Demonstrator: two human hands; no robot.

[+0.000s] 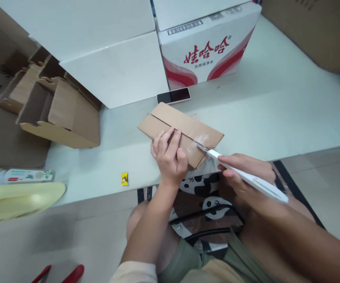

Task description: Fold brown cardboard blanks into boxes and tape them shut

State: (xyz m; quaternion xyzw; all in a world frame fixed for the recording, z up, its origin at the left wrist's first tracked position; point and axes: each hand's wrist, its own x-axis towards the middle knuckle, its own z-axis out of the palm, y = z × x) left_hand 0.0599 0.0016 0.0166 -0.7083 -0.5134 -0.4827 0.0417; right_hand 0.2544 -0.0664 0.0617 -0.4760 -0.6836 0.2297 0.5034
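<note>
Cardboard [184, 122], flat and taped, lies under 1 white-handled metal blade [203, 147].

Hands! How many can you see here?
2. The left hand rests on the flat, folded brown cardboard; the right hand holds a long white utility knife, its metal blade at the cardboard. Both show clearly, and I see no others.

Left hand [170, 159] palm down, fingers extended forward; right hand [245, 173] curled, thumb opposing fingers.
</note>
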